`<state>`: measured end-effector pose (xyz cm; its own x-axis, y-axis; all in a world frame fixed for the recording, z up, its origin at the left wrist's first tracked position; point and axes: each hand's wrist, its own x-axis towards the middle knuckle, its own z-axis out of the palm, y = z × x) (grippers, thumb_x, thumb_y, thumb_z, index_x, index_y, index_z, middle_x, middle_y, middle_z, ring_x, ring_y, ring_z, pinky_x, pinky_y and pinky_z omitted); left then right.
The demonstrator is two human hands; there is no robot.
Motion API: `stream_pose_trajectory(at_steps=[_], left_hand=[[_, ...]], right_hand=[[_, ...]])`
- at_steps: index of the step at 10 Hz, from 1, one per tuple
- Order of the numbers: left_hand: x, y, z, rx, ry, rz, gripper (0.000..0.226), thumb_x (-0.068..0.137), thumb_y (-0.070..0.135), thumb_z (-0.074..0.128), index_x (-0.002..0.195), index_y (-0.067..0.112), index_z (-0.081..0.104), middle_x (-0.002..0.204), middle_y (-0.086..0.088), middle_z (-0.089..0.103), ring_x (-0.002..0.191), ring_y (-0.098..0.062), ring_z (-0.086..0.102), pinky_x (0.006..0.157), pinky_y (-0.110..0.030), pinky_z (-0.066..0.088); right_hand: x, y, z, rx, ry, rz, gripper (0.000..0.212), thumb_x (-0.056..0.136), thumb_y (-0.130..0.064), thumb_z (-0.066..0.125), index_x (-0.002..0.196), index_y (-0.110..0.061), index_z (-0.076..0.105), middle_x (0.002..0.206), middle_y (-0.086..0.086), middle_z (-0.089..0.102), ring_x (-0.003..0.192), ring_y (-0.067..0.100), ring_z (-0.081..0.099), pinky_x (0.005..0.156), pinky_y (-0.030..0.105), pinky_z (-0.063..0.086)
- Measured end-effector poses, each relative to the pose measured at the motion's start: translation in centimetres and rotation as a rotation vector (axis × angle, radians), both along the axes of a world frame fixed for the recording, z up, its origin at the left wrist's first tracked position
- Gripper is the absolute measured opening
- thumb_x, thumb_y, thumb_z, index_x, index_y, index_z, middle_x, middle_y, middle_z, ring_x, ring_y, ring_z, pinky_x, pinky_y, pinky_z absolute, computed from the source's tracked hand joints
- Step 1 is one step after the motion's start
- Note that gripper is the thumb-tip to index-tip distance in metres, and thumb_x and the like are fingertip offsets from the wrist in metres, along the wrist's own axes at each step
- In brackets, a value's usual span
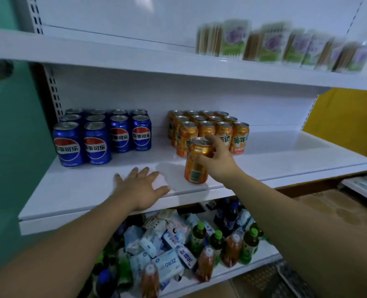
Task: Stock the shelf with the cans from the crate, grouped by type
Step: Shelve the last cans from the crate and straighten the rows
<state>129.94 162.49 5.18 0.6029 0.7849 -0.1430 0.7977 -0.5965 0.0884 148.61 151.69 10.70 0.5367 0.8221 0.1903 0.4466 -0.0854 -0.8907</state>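
My right hand grips an orange soda can by its upper rim, fingers curled over the top, arm stretched forward; the can stands upright on the middle shelf, just in front of the block of orange cans. My left hand lies flat and empty, fingers spread, palm down on the shelf's front. The blue Pepsi cans stand grouped at the left, well apart from the orange ones.
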Motion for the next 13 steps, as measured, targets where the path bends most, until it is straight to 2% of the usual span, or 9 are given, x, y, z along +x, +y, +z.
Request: stream_pose_trajectory(at_steps=[1,2,3,4,5,7,8,10,13], left_hand=[[0.1,0.2,-0.5,0.037,-0.018,0.004,0.08,0.083,0.079,0.014,0.151,0.038,0.004,0.161,0.01,-0.004,0.148,-0.016,-0.005,0.114,-0.06,-0.002],[0.1,0.3,-1.0,0.071,-0.03,0.003,0.08,0.082,0.079,0.014,0.151,0.039,0.006,0.161,0.01,-0.002,0.148,-0.016,-0.003,0.115,-0.059,0.0],[0.1,0.2,-1.0,0.084,-0.029,0.005,0.079,0.083,0.079,0.014,0.151,0.038,0.006,0.161,0.01,-0.002,0.148,-0.016,-0.003,0.115,-0.058,0.001],[0.1,0.1,-1.0,0.089,-0.032,0.01,0.079,0.083,0.078,0.015,0.151,0.038,0.006,0.161,0.01,-0.002,0.148,-0.016,-0.002,0.115,-0.058,0.001],[0.2,0.0,-1.0,0.084,-0.033,0.013,0.079,0.084,0.078,0.015,0.151,0.038,0.006,0.161,0.01,-0.002,0.148,-0.016,-0.002,0.116,-0.057,0.001],[0.1,0.0,-1.0,0.1,-0.035,0.01,0.078,0.083,0.078,0.015,0.15,0.038,0.007,0.161,0.01,0.0,0.148,-0.016,-0.001,0.115,-0.058,0.002],[0.2,0.1,-1.0,0.097,-0.035,0.011,0.078,0.083,0.078,0.015,0.15,0.038,0.007,0.161,0.01,0.0,0.148,-0.016,-0.001,0.115,-0.058,0.002],[0.1,0.1,-1.1,0.093,-0.043,0.009,0.079,0.083,0.078,0.015,0.151,0.038,0.007,0.161,0.01,0.0,0.148,-0.016,-0.002,0.116,-0.058,0.001],[0.1,0.2,-1.1,0.096,-0.046,0.007,0.079,0.083,0.078,0.015,0.15,0.038,0.008,0.161,0.01,0.001,0.148,-0.016,-0.001,0.116,-0.058,0.002]], right_hand=[[0.9,1.5,-0.4,-0.001,-0.013,0.001,0.052,0.089,-0.015,0.064,0.132,-0.03,0.038,0.125,-0.002,0.048,0.118,0.023,0.051,0.097,0.041,0.046],[1.3,2.6,-1.0,-0.031,-0.201,-0.048,0.061,0.084,-0.032,0.07,0.134,-0.031,0.036,0.134,0.001,0.035,0.12,0.02,0.041,0.096,0.036,0.04],[1.6,2.8,-1.3,-0.039,-0.319,-0.109,0.064,0.079,-0.038,0.074,0.131,-0.038,0.038,0.135,0.002,0.03,0.114,0.019,0.037,0.096,0.039,0.042],[2.1,2.7,-1.6,-0.001,-0.228,-0.026,0.061,0.081,-0.027,0.07,0.132,-0.04,0.04,0.135,0.001,0.04,0.119,0.022,0.045,0.097,0.04,0.045],[1.8,2.7,-1.9,-0.04,-0.319,-0.081,0.068,0.078,-0.039,0.073,0.135,-0.041,0.036,0.134,0.003,0.031,0.112,0.018,0.035,0.097,0.035,0.038],[1.7,3.5,-1.5,-0.031,-0.341,-0.074,0.066,0.086,-0.024,0.067,0.141,-0.031,0.031,0.141,0.005,0.039,0.127,0.028,0.043,0.1,0.041,0.042],[1.7,3.7,-1.8,-0.088,-0.408,-0.135,0.076,0.08,-0.038,0.073,0.142,-0.035,0.028,0.141,0.007,0.03,0.127,0.029,0.039,0.103,0.045,0.041],[1.9,4.0,-1.8,0.009,-0.316,-0.078,0.071,0.087,-0.011,0.065,0.144,-0.027,0.027,0.138,0.002,0.049,0.126,0.026,0.048,0.092,0.032,0.042],[2.0,4.9,-2.5,-0.033,-0.348,-0.052,0.076,0.095,-0.011,0.051,0.151,-0.033,0.006,0.149,0.005,0.038,0.131,0.03,0.043,0.103,0.042,0.04]])
